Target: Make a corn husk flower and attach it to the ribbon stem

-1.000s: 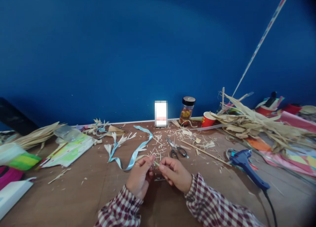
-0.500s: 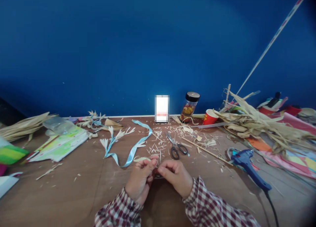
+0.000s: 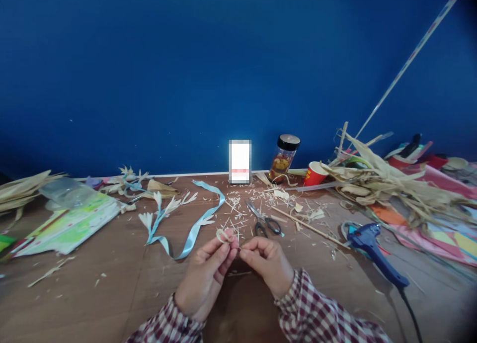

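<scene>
My left hand (image 3: 207, 273) is closed in a pinch, and a pale curled strip of corn husk (image 3: 221, 235) sticks out above its thumb and fingertips. Right beside it, my right hand (image 3: 269, 263) pinches with thumb and forefinger close to the left fingertips. What lies between the right fingertips is too small to make out. Black-handled scissors (image 3: 264, 221) lie just beyond my right hand, blades partly apart. To the left, a light blue ribbon (image 3: 192, 236) winds over the table beside a blue-wrapped stem with white husk flowers (image 3: 158, 216).
A blue glue gun (image 3: 376, 251) with a black cord lies at right, near a thin stick (image 3: 309, 227). Behind are a black-lidded jar (image 3: 283, 159), a red paper cup (image 3: 316, 174) and piled dry husks (image 3: 391, 184). Scraps litter the middle; a painted sheet (image 3: 70, 228) lies left.
My left hand has turned and shifted slightly left, and the curled husk strip now shows above its fingertips. My right hand stays nearly in place. The view has shifted a little.
</scene>
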The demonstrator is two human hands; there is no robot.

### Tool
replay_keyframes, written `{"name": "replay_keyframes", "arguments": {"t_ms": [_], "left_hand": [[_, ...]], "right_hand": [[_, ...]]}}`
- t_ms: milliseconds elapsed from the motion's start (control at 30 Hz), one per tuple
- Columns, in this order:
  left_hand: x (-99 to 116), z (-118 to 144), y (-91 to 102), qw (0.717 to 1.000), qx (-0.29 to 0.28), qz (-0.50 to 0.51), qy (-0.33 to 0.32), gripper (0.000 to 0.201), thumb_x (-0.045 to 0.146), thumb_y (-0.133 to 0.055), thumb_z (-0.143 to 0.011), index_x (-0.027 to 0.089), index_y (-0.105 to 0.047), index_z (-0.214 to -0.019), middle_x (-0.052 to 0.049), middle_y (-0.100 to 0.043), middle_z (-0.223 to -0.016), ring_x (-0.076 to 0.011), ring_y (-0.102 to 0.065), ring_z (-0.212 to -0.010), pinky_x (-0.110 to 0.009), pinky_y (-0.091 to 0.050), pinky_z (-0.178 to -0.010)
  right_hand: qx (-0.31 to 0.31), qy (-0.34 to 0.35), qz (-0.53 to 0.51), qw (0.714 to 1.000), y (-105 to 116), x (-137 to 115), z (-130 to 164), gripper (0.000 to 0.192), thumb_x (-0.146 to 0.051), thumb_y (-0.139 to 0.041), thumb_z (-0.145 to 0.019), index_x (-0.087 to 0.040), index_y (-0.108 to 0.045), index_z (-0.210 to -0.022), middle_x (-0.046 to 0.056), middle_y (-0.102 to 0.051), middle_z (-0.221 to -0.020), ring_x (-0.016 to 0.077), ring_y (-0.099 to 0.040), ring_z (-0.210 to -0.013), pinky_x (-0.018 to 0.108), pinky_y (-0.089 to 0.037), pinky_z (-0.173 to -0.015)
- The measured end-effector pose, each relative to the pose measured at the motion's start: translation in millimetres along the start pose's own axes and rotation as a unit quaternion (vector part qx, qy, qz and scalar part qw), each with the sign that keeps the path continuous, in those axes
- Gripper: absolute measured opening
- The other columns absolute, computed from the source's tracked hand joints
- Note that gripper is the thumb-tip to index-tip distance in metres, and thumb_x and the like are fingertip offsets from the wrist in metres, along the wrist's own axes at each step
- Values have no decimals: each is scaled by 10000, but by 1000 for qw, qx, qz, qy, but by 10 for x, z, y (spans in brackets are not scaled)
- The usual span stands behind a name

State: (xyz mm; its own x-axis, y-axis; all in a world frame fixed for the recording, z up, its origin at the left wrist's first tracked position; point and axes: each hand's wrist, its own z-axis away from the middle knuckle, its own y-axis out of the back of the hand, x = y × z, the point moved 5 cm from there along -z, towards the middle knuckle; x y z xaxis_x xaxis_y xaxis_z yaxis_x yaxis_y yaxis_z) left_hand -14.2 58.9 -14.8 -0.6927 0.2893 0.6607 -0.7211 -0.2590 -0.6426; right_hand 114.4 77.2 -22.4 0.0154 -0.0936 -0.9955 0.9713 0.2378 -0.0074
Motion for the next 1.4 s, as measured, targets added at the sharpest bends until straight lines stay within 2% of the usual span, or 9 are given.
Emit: {"name": "replay_keyframes", "arguments": {"t_ms": [133,233,367,533,633,733,967,1200,1400], "left_hand": [[17,-5,60,999,30,-39,-2,131,91,-600,-727,94,-658,-844,-86,-676,-804,-66,-595,-585,-140,-520,-537],[51,-15,104,998,40,-52,-11,107,143,-640,-699,111,-658,-799,-70,-661,-863,2,-470,-435,-87,-420,-375],[74,-37,124,998,47,-24,-20,104,166,-701,-628,111,-623,-671,-37,-653,-837,31,-382,-385,-76,-330,-328],[76,-35,133,998,52,-20,-29,229,198,-746,-561,116,-533,-568,8,-631,-656,23,-356,-355,-89,-291,-318],[75,-32,144,997,57,-33,-29,257,221,-751,-556,124,-514,-572,6,-634,-642,14,-382,-364,-94,-306,-328],[64,-32,155,996,68,-47,-21,268,250,-760,-540,130,-526,-589,0,-629,-627,-18,-467,-424,-105,-362,-361],[31,-33,163,995,65,-71,-29,254,269,-745,-565,138,-530,-593,37,-581,-564,-22,-471,-440,-110,-391,-392],[-9,-36,136,997,54,-29,-41,238,235,-727,-601,139,-510,-608,53,-576,-566,3,-409,-382,-90,-341,-342],[-5,-22,128,998,61,11,-13,149,97,-641,-689,145,-512,-633,-6,-647,-643,-54,-585,-500,-123,-495,-450]], "right_hand": [[-8,16,39,999,-17,-69,17,205,-320,-625,-708,-118,-602,-685,-60,-410,-486,52,-312,-454,184,-241,-434],[-39,17,35,998,-70,-81,33,254,-374,-581,-746,-124,-624,-729,-61,-397,-486,50,-304,-443,181,-235,-420],[-107,-50,-19,993,-144,32,42,442,-480,-364,-846,-137,-639,-810,-85,-297,-419,43,-218,-360,175,-164,-352],[-169,-35,31,985,-166,34,57,374,-442,-460,-816,-139,-677,-783,-57,-424,-454,33,-297,-373,163,-201,-362],[-148,-10,36,988,-141,-22,55,267,-380,-566,-761,-148,-695,-787,-12,-579,-576,54,-418,-464,172,-312,-447],[-106,6,36,994,-108,-55,44,213,-348,-656,-680,-147,-703,-735,7,-619,-595,91,-489,-536,202,-372,-522],[-55,-29,49,997,-73,-10,48,205,-326,-710,-611,-129,-668,-651,2,-600,-554,82,-480,-468,196,-364,-455],[-30,4,74,997,-82,-60,66,185,-293,-719,-601,-133,-626,-599,-23,-551,-552,68,-456,-460,182,-337,-430],[-35,32,81,996,-101,-53,68,180,-292,-725,-595,-146,-620,-593,-15,-562,-589,72,-460,-470,190,-339,-439]]}}
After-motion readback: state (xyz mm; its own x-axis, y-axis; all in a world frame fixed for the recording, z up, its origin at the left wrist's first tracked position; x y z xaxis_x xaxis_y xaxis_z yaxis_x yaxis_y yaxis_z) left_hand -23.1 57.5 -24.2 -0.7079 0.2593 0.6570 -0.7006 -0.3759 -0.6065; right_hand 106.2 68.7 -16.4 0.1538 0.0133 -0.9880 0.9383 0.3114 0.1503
